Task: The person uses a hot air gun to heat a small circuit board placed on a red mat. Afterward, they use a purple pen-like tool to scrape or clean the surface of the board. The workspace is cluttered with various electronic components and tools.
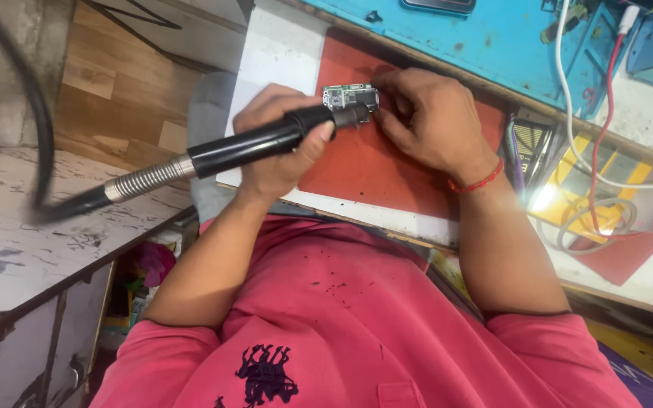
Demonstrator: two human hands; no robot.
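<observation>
left hand (281, 140) is gripping the black hot-air wand (251, 143), nozzle over the small circuit board (351, 97) at upper centre; right hand (428, 121) is pinning it, heating seemingly underway, nothing lifted off.

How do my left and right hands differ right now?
The left hand is wrapped around the black tool handle, its nozzle end at the small circuit board. The right hand instead holds that board's edge with its fingers. The right hand's wrist wears a red thread band; the left hand's wrist is bare. Both rest over the red mat.
</observation>
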